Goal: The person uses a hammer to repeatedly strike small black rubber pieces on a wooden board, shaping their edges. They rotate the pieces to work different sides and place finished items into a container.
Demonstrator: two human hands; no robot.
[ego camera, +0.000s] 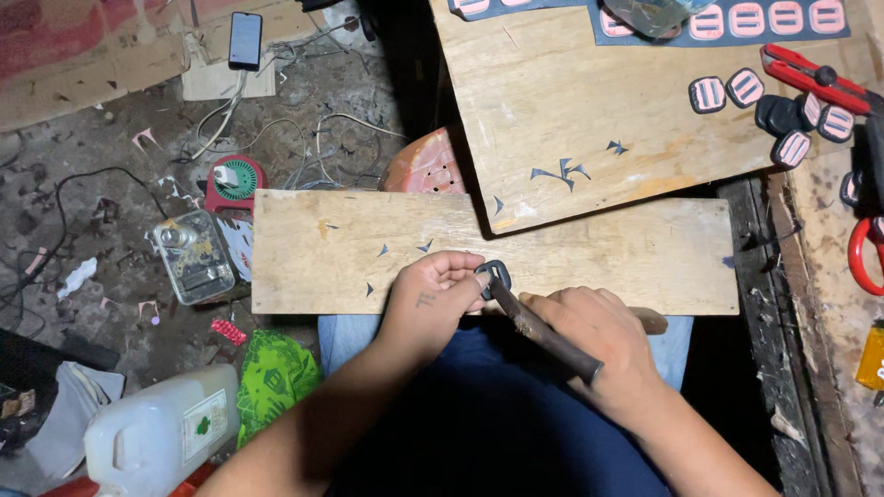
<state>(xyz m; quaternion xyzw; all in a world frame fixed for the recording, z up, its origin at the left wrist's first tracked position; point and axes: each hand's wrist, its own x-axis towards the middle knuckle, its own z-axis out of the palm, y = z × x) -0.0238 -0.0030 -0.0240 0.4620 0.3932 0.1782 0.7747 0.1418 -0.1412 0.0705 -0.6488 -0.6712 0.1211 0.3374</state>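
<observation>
Both hands at lower centre: left hand (433, 299) pinches small black rubber piece (494, 275) against the board (608, 262); right hand (594, 336) grips the knife (543, 333). Piece probably light, soft, slippery; pin its edges.

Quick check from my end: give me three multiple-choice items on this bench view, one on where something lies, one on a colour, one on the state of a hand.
1. Where does the phone lie?
A. on the floor at upper left
B. on the long plank
C. in the right hand

2. What colour is the handle of the cutter at upper right?
A. green
B. red
C. white

3. What is the left hand doing?
A. lying flat and open
B. pinching a small dark piece on the long plank
C. lifting the white jug

Key: 1 A, it rests among cables on the floor; 2 B, the handle is red; 3 B, the fingers close on the piece while the right hand holds a dark tool.
</observation>
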